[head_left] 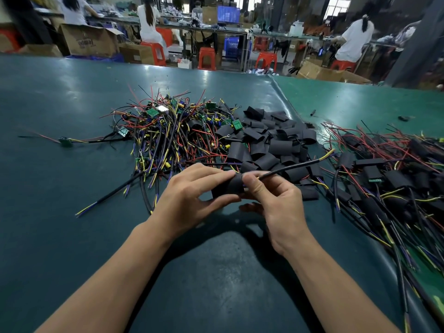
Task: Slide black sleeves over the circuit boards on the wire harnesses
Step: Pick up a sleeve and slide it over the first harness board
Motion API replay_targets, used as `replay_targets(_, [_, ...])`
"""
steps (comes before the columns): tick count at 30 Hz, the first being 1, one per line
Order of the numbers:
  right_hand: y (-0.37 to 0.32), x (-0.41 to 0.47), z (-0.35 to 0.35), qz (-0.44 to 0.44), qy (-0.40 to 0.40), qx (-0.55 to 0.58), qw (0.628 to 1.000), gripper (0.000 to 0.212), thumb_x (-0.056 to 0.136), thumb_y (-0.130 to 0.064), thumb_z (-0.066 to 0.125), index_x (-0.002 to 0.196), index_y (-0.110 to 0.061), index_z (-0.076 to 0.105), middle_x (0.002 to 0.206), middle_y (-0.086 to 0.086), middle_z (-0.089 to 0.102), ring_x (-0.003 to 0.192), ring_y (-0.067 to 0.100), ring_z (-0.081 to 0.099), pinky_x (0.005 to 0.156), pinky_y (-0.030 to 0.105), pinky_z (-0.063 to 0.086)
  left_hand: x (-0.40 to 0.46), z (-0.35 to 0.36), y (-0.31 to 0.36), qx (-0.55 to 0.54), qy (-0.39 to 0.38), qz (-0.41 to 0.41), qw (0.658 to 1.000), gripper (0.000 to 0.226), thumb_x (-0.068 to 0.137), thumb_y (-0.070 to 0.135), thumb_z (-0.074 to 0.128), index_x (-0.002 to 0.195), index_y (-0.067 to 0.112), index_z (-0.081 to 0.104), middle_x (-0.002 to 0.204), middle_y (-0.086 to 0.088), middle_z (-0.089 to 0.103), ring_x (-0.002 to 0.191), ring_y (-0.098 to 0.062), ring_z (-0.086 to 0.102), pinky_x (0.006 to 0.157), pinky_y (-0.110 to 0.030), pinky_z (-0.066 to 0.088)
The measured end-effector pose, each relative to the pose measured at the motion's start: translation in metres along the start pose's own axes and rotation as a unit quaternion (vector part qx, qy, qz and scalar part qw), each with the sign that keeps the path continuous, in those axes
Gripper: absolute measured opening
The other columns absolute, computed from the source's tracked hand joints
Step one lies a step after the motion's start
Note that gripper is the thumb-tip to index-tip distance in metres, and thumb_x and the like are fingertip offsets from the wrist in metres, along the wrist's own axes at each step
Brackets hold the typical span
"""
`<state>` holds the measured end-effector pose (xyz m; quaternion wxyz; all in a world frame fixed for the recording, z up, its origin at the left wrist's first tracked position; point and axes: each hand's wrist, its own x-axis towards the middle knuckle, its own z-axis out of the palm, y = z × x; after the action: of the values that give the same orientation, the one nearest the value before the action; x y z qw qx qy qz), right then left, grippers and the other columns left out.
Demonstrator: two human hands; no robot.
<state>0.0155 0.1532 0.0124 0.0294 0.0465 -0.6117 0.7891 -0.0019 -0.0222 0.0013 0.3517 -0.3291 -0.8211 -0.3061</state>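
Observation:
My left hand pinches a black sleeve between thumb and fingers, just above the green table. My right hand pinches the sleeve's right end, where a black cable with yellow and blue wire ends leaves up and to the right. The circuit board is hidden inside the sleeve or behind my fingers. A tangled heap of bare harnesses with green boards lies beyond my hands. Loose black sleeves are piled to its right.
Sleeved harnesses spread along the right side of the table. One stray harness with a green board lies at the far left. The green mat has a raised seam near the sleeve pile. People sit at benches beyond.

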Motion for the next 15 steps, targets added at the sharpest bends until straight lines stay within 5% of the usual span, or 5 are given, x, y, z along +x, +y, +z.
replay_targets(3, [0.0, 0.0, -0.001, 0.032, -0.049, -0.014, 0.998, 0.038, 0.067, -0.031, 0.08, 0.1, -0.017, 0.069, 0.078, 0.002, 0.073, 0.07, 0.016, 0.072, 0.056, 0.025, 0.056, 0.001, -0.002, -0.001, 0.011, -0.003, 0.017, 1.0, 0.04, 0.083, 0.029, 0.077, 0.114, 0.004, 0.072, 0.107, -0.004, 0.072, 0.089, -0.027, 0.064, 0.078, -0.041, 0.054])
replay_targets(5, [0.0, -0.001, 0.0, 0.032, -0.055, -0.057, 0.996, 0.032, 0.065, -0.03, 0.08, 0.09, -0.013, 0.067, 0.072, 0.004, 0.074, 0.062, 0.014, 0.071, 0.052, 0.022, 0.054, 0.001, -0.002, -0.001, 0.029, -0.012, 0.029, 0.999, 0.041, 0.082, 0.032, 0.077, 0.114, 0.006, 0.072, 0.112, -0.002, 0.071, 0.095, -0.029, 0.064, 0.08, -0.047, 0.052])
replay_targets(8, [-0.004, 0.002, -0.003, -0.012, 0.033, -0.061, 0.998, 0.023, 0.07, -0.023, 0.08, 0.084, -0.013, 0.064, 0.06, 0.004, 0.07, 0.048, 0.013, 0.064, 0.043, 0.02, 0.048, 0.0, -0.002, -0.001, 0.077, 0.017, 0.005, 0.997, 0.051, 0.082, 0.042, 0.076, 0.12, 0.009, 0.069, 0.121, -0.001, 0.067, 0.106, -0.028, 0.061, 0.09, -0.048, 0.048])
replay_targets(11, [-0.013, 0.01, -0.019, -0.047, 0.156, -0.003, 0.987, 0.014, 0.083, -0.015, 0.075, 0.084, -0.009, 0.063, 0.058, 0.004, 0.068, 0.044, 0.015, 0.061, 0.041, 0.021, 0.048, -0.002, -0.002, -0.004, 0.091, 0.066, -0.031, 0.993, 0.038, 0.084, 0.035, 0.076, 0.112, 0.008, 0.072, 0.109, -0.002, 0.069, 0.098, -0.028, 0.061, 0.087, -0.047, 0.049])
replay_targets(15, [-0.022, 0.016, -0.039, -0.06, 0.249, 0.057, 0.965, 0.011, 0.093, -0.017, 0.066, 0.087, -0.009, 0.062, 0.067, 0.005, 0.073, 0.05, 0.016, 0.066, 0.044, 0.022, 0.051, -0.005, 0.002, -0.006, 0.091, 0.038, -0.056, 0.994, 0.027, 0.085, 0.03, 0.073, 0.104, 0.01, 0.074, 0.098, 0.0, 0.07, 0.093, -0.027, 0.06, 0.082, -0.047, 0.049])
